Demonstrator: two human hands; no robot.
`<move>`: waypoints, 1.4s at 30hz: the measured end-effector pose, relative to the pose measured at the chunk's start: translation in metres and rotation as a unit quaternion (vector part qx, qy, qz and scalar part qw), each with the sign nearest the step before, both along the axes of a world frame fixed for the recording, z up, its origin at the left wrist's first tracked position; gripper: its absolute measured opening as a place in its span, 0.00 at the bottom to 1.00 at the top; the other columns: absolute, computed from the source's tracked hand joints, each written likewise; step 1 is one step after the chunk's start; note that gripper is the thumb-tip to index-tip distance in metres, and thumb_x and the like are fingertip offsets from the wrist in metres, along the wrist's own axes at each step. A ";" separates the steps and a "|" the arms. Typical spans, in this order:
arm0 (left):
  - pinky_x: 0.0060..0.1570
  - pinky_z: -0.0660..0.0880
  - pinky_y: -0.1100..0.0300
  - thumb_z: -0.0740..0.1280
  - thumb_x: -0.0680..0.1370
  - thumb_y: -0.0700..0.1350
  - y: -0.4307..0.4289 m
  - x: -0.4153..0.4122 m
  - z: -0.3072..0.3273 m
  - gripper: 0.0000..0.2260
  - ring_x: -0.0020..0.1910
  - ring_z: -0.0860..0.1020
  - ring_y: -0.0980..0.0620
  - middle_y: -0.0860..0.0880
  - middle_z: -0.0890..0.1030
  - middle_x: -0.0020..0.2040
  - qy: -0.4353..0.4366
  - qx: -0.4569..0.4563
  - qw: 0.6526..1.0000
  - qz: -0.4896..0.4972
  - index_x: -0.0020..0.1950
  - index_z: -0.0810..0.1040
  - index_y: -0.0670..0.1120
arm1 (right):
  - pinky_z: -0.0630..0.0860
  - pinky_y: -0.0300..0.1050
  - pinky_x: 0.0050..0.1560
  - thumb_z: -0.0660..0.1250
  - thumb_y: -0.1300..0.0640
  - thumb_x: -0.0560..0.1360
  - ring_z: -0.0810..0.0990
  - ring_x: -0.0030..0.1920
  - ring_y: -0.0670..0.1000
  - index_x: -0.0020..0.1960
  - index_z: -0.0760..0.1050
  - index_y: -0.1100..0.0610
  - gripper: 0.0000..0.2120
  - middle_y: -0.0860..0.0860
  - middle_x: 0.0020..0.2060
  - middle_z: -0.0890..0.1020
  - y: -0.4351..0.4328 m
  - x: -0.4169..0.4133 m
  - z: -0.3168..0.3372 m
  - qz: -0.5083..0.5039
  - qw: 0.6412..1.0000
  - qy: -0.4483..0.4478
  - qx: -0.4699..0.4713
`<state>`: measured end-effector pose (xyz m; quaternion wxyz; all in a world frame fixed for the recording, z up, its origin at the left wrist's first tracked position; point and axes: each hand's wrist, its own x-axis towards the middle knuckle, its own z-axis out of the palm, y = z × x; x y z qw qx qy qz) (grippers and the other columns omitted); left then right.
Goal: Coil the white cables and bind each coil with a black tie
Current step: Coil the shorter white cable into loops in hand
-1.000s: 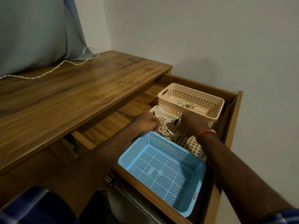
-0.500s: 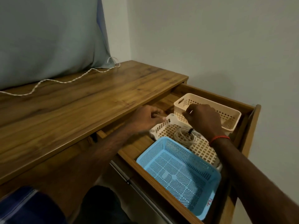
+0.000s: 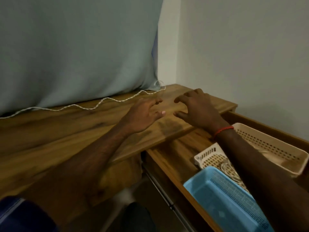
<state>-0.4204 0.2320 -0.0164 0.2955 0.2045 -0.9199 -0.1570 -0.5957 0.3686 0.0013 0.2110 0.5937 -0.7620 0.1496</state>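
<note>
Hovering over desk: left hand, right hand, fingers loosely spread, both empty. White cable lies just beyond; coiled cable in white basket.

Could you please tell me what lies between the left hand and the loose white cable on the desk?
Only bare wooden desk top: in the head view nothing sits between the left hand and the white cable.
</note>
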 end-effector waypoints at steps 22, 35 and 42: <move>0.65 0.71 0.55 0.67 0.80 0.58 -0.164 0.271 0.020 0.24 0.65 0.76 0.52 0.48 0.79 0.67 0.122 -0.013 0.953 0.276 0.72 0.74 0.47 | 0.58 0.52 0.67 0.67 0.37 0.76 0.63 0.71 0.54 0.71 0.70 0.43 0.26 0.50 0.69 0.73 -0.211 0.191 0.026 0.238 0.970 0.040 -0.026; 0.60 0.69 0.59 0.68 0.79 0.57 -0.238 0.353 -0.013 0.23 0.65 0.77 0.48 0.45 0.80 0.66 0.131 0.040 0.912 0.387 0.71 0.76 0.47 | 0.59 0.53 0.67 0.67 0.37 0.75 0.64 0.71 0.53 0.70 0.72 0.43 0.25 0.50 0.69 0.73 -0.341 0.271 -0.013 0.292 0.956 -0.013 -0.004; 0.71 0.59 0.38 0.58 0.78 0.70 -0.255 0.364 -0.065 0.30 0.75 0.63 0.47 0.50 0.71 0.74 -0.053 0.003 0.887 0.458 0.76 0.66 0.58 | 0.59 0.56 0.69 0.67 0.35 0.74 0.62 0.73 0.56 0.72 0.70 0.43 0.29 0.52 0.72 0.70 -0.410 0.287 -0.052 0.281 0.958 -0.041 0.041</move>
